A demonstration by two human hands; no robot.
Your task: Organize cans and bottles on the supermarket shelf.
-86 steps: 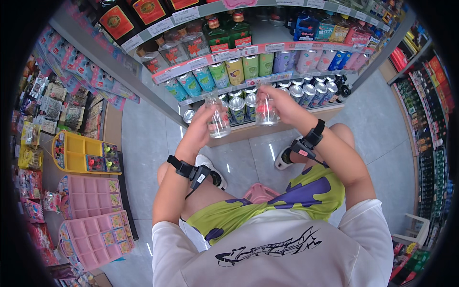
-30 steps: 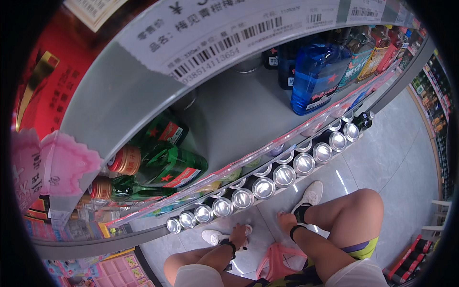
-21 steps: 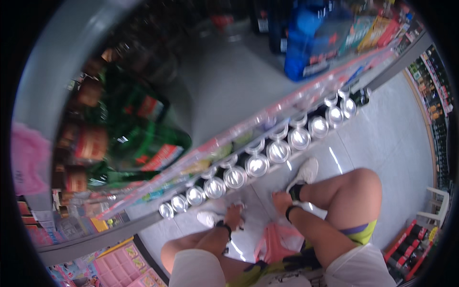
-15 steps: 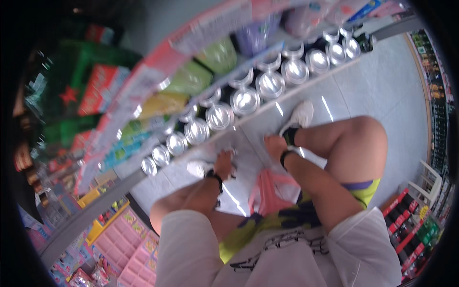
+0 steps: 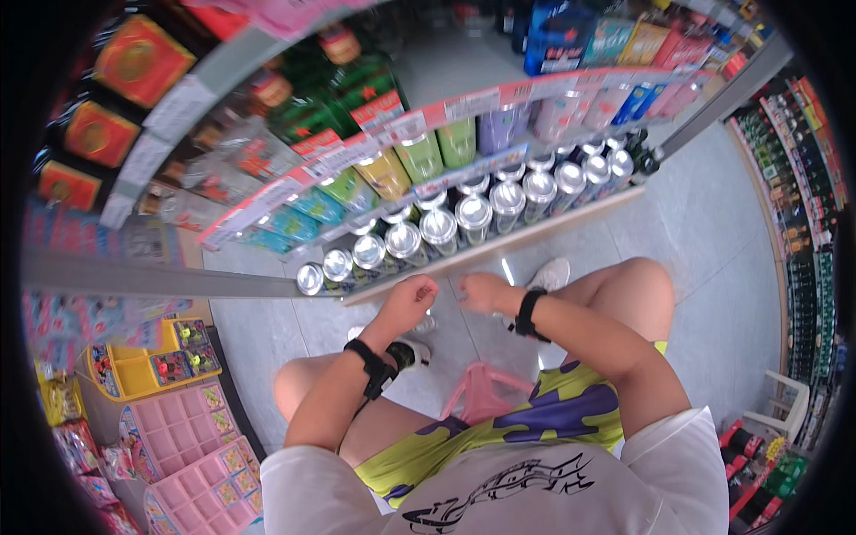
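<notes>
My left hand [image 5: 407, 305] is in front of the bottom shelf, its fingers curled in and nothing visible in them. Just to its right, a small gap away, my right hand [image 5: 485, 292] is also closed, with no object showing. Dark bands circle both wrists. Nearest to the hands stands a row of cans [image 5: 439, 228] with shiny silver tops, along the low shelf edge [image 5: 499, 242]. Neither hand touches the cans. Below me, between my bent legs, is a pink plastic stool [image 5: 484, 392].
Above the cans, a shelf holds coloured pouches [image 5: 419, 159] and green bottles [image 5: 366, 85]. A grey upright post [image 5: 178, 275] crosses at left, near pink compartment trays [image 5: 183, 428] and a yellow tray [image 5: 135, 367]. Right: a white stool [image 5: 780, 401] and another stocked shelf [image 5: 798, 232].
My view has shifted and sharpened, showing more of the shelves. Both hands have come up from beside my feet and closer together, nearer the can row.
</notes>
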